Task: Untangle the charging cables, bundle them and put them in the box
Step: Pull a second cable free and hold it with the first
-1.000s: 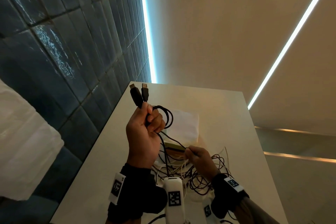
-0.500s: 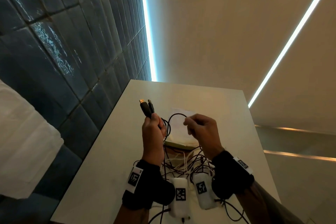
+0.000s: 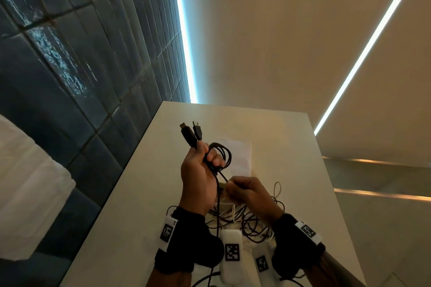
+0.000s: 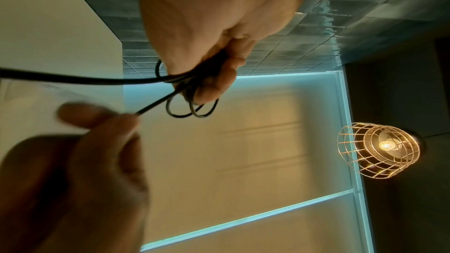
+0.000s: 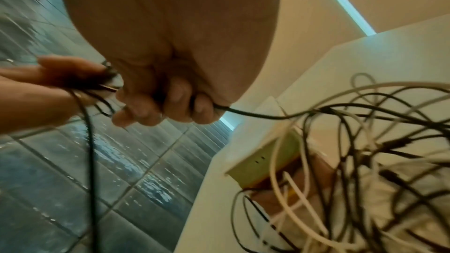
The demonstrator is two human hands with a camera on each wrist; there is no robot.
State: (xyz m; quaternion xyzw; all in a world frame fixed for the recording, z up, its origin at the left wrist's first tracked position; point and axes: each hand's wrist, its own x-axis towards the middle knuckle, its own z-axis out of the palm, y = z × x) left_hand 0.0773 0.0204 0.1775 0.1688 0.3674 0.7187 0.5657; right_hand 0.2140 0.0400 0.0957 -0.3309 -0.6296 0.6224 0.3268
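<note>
Half a second back my right hand (image 3: 248,190) was raised level with my left; it has dropped low again, just beside my left wrist, fingers curled round the black cable (image 3: 222,155) where it runs toward the pile. My left hand (image 3: 198,170) is up, fist wrapped around the coiled loops, with the two plugs (image 3: 192,133) sticking out above the thumb. The rest of the cables (image 3: 247,219), black and white, lie tangled on the pale table (image 3: 130,193), spilling over the box (image 5: 272,157) and its open lid. Dark glossy tiles (image 3: 70,65) cover the wall to my left, light strips (image 3: 184,37) run along the beige ceiling, and a caged lamp (image 4: 380,150) glows overhead.
</note>
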